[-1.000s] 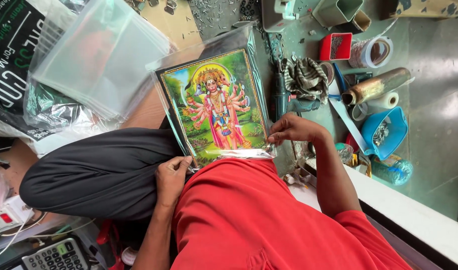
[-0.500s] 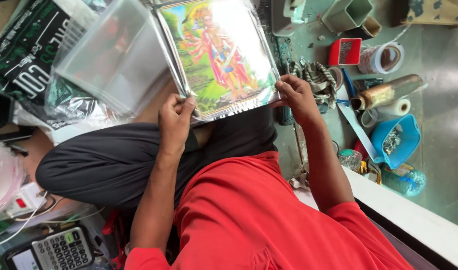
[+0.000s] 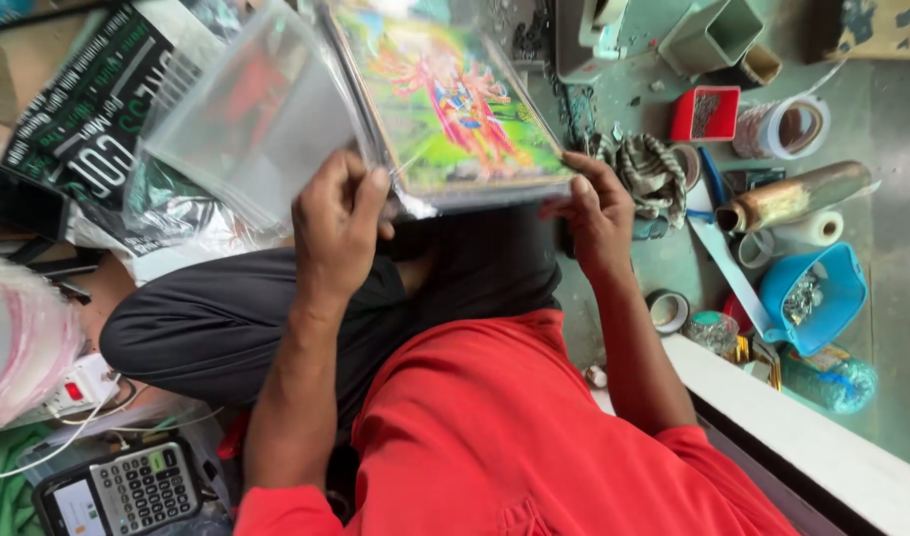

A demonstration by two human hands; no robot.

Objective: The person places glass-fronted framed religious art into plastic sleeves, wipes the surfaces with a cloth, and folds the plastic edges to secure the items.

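Note:
Both my hands hold a colourful framed picture (image 3: 445, 109) wrapped in clear plastic, raised above my crossed legs in dark trousers (image 3: 217, 318). My left hand (image 3: 338, 220) grips its near left corner, with the thumb on the loose plastic fold. Over at the near right edge, my right hand (image 3: 599, 210) holds on with the fingers pressed to the frame's side. The picture tilts away from me. My red shirt (image 3: 515, 437) fills the bottom of the view.
A stack of clear plastic sleeves (image 3: 247, 129) lies left of the picture over a black printed bag (image 3: 78, 109). To the right are a red box (image 3: 705, 112), a tape roll (image 3: 787, 124), a metallic bottle (image 3: 792, 194) and a blue tub (image 3: 822, 288). A calculator (image 3: 142, 486) sits bottom left.
The picture has risen from my lap and moved farther from me. My left hand shifted from its lower edge to the left corner, and my right hand rose with it.

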